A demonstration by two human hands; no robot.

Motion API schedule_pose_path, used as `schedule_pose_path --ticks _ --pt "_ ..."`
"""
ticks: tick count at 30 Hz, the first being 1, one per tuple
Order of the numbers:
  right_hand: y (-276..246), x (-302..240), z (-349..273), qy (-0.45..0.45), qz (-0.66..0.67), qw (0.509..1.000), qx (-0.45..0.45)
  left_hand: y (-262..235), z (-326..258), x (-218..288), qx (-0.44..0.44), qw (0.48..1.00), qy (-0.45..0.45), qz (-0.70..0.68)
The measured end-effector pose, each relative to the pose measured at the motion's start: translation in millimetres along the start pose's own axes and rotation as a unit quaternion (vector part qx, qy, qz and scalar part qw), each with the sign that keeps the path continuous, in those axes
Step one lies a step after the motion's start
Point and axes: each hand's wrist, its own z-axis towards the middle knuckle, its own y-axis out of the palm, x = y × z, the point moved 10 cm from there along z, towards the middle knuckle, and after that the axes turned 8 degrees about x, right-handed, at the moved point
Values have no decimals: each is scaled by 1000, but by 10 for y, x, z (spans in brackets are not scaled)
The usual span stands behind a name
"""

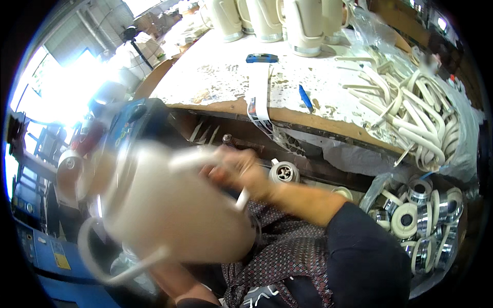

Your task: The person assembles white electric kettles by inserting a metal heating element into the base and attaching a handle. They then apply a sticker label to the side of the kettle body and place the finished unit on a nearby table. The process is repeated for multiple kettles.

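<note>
Workshop setting, bright glare from windows at upper left. White, paint-chipped surface runs across the top of the view.

On the surface:
- row of cream kettle bodies along the far edge, upright
- blue flat tool just in front of them
- blue pen lying near the front edge
- printed paper strip hanging over the front edge
- heap of cream curved handles on clear plastic at the right end

Below the surface, lower right: bag of chrome and cream round bases, piled loosely. One more round metal part sits under the surface edge, just beyond the right hand.

Foreground: cream kettle body, blurred by motion, held over the lap and tilted. Right hand reaches in from the right, dark sleeve to the forearm, fingers closed around the kettle's cream handle at its top. A second cream loop shows at the kettle's lower left. Left hand: only part of a forearm shows beneath the kettle at the bottom edge; cannot tell whether it grips anything. Hands are apart.

Left of the kettle: blue machine with a red part, and blue cabinet at the lower left.
</note>
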Motion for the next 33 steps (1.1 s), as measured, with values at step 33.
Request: schedule_pose_path --ticks 33 --pt "-2474 501 1774 -24 -646 762 35 -659 -1733 -3173 52 828 -257 496"
